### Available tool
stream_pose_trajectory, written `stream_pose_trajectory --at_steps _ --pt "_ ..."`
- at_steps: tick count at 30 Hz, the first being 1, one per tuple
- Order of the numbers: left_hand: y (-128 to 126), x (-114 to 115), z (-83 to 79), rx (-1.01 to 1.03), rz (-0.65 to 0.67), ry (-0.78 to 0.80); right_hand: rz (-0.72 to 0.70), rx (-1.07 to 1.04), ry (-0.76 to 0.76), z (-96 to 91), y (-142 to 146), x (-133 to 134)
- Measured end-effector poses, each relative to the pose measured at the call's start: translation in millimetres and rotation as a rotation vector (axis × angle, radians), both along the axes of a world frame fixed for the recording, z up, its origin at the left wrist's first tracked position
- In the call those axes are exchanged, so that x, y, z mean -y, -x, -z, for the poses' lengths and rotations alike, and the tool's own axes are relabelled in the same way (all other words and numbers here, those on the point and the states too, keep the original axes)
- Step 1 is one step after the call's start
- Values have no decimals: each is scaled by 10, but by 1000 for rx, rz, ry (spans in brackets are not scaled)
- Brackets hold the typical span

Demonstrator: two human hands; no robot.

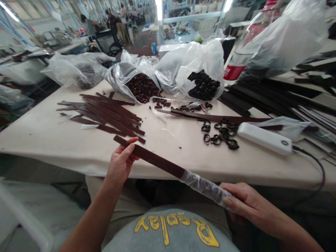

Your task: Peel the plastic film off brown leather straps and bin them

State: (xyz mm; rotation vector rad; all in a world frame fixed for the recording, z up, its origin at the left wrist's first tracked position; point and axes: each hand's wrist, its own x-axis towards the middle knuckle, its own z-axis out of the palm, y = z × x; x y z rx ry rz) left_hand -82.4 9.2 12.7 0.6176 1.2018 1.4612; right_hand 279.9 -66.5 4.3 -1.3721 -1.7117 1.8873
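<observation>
A long brown leather strap [157, 162] stretches between my two hands just off the table's front edge, tilted down to the right. My left hand [123, 159] pinches it near its upper left end, thumb on top. Clear plastic wrap [203, 185] covers the strap's right part in crinkles. Around that wrapped part my right hand [244, 203] is closed, its fingers partly hidden below. Beyond my left hand lies a pile of similar brown straps [110, 113], some with bits of plastic. Several black loops [223, 133] lie to the right on the table.
Open plastic bags hold small brown pieces [143, 87] and black pieces [202, 84] at the back. A white device [264, 137] with a dark cable sits at the right. Behind it are a large bottle [237, 61] and black strips [278, 94]. People stand far off.
</observation>
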Motion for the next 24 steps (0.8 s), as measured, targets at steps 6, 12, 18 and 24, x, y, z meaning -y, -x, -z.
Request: stream_pose_trajectory --at_steps 6,12,18,24 --pt "-285 100 136 -25 100 78 47 86 -63 173 -40 16" --pt "-524 249 236 -88 238 131 -20 79 -110 250 204 -3" --pt "-673 411 325 -173 416 152 -20 11 -188 206 456 -38" --pt "-500 361 264 -296 414 97 -18 -23 -200 210 443 -68"
